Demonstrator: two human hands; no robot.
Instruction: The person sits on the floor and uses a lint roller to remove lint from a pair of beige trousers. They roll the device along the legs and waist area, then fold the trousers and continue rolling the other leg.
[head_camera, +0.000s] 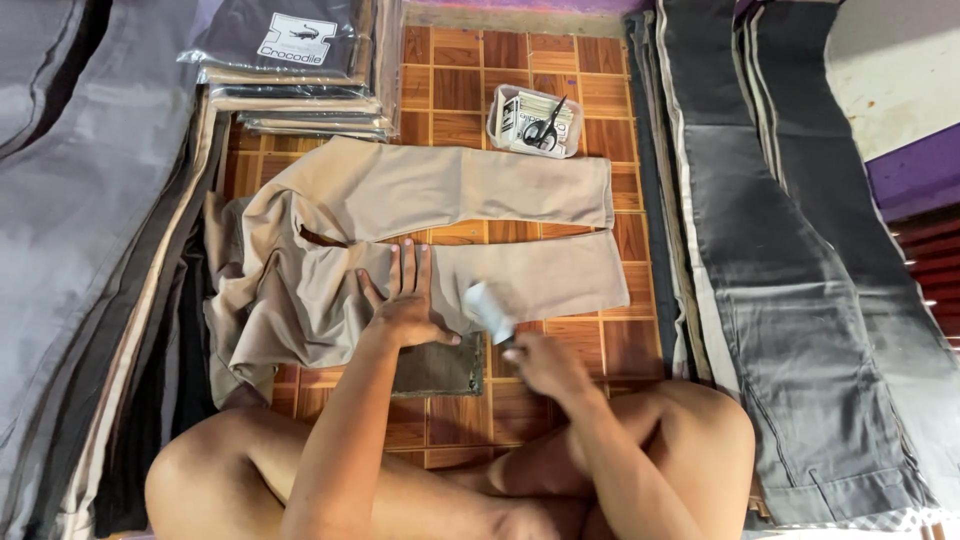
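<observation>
Item one: our left hand (408, 305), fingers spread open and pressed flat on the beige trousers (440, 235), at the thigh of the nearer leg. Item two: our right hand (538, 362), fingers closed around the handle of a lint roller (490, 307), whose pale head (blurred in the head view) sits at the lower edge of the same trouser leg, just beside the left hand. Item three: the beige trousers themselves, spread on the wood-patterned tile floor (450, 85) in front of our crossed legs, waist to our left and both legs running to the right, with a narrow strip of floor showing between them. Item four: a small dark green folded cloth (440, 368), lying on the floor below the trousers, between our two wrists. Item five: a small clear container (535, 122) at the far side of the floor, holding black-handled scissors (546, 126) and paper slips. Item six: a stack of bagged folded garments (290, 70), far left, touching the trousers' upper edge. Item seven: piles of grey and dark trousers (790, 280) along the right, well apart from both hands, and more grey fabric (80, 220) heaped along the left.
</observation>
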